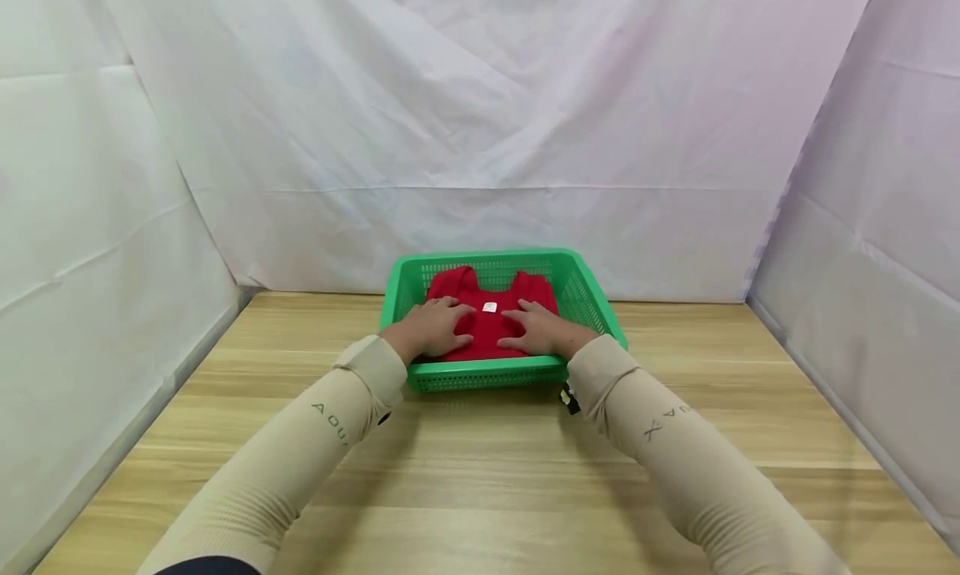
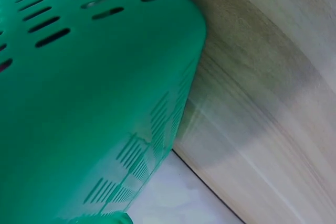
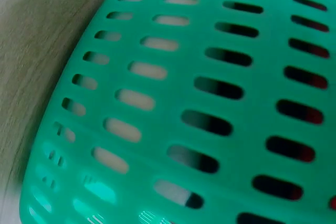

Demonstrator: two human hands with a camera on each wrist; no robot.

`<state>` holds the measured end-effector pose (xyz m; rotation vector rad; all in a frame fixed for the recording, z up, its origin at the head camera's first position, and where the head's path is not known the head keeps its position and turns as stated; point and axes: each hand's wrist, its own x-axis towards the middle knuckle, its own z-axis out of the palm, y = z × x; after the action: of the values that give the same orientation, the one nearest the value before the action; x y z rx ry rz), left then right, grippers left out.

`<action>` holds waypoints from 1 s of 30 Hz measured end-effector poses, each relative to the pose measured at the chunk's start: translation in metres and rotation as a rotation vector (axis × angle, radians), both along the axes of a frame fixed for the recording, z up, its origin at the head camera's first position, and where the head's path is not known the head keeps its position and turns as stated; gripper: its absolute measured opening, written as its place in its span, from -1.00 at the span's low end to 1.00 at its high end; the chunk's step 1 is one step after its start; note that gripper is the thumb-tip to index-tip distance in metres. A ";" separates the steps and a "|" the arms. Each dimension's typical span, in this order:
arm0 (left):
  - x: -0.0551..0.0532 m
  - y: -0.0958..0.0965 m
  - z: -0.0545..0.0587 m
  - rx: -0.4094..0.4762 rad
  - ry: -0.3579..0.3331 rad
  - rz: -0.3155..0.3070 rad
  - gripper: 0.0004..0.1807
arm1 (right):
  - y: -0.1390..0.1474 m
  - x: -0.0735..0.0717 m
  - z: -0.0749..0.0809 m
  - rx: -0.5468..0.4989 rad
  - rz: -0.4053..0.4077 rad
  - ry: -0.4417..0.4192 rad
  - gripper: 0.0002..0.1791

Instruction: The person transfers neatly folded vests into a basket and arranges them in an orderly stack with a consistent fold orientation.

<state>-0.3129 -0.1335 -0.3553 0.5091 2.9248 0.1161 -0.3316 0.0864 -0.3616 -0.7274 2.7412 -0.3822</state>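
A folded red garment [image 1: 487,333] with a small white label [image 1: 490,307] at its neckline lies inside a green plastic basket [image 1: 480,375]. My left hand [image 1: 435,325] rests on the garment's left part, fingers spread. On its right part lies my right hand [image 1: 543,329], its fingers extended toward the middle. Both wrists cross the basket's near rim. Close up, the left wrist view has the slotted basket wall [image 2: 105,103] and a corner; the right wrist view has another slotted wall [image 3: 173,103], with red cloth showing through slots. Neither wrist view shows a hand.
The basket stands on a wood-grain table [image 1: 480,475], near its back edge. White cloth hangs behind [image 1: 480,142], and white panels close off the left [image 1: 90,267] and right [image 1: 877,225] sides. A small dark device [image 1: 570,398] sits under the right wrist.
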 end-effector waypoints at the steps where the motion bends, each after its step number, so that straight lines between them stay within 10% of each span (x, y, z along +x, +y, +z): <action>1: 0.000 0.000 -0.001 -0.005 -0.005 0.000 -0.28 | 0.000 -0.001 0.000 0.004 -0.004 -0.005 -0.19; 30: 0.004 0.001 -0.006 -0.014 -0.123 0.010 -0.31 | -0.004 0.002 -0.007 0.080 -0.009 -0.047 -0.26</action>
<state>-0.3092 -0.1324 -0.3614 0.4685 2.8061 0.1235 -0.3300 0.0829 -0.3682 -0.6770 2.6998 -0.2860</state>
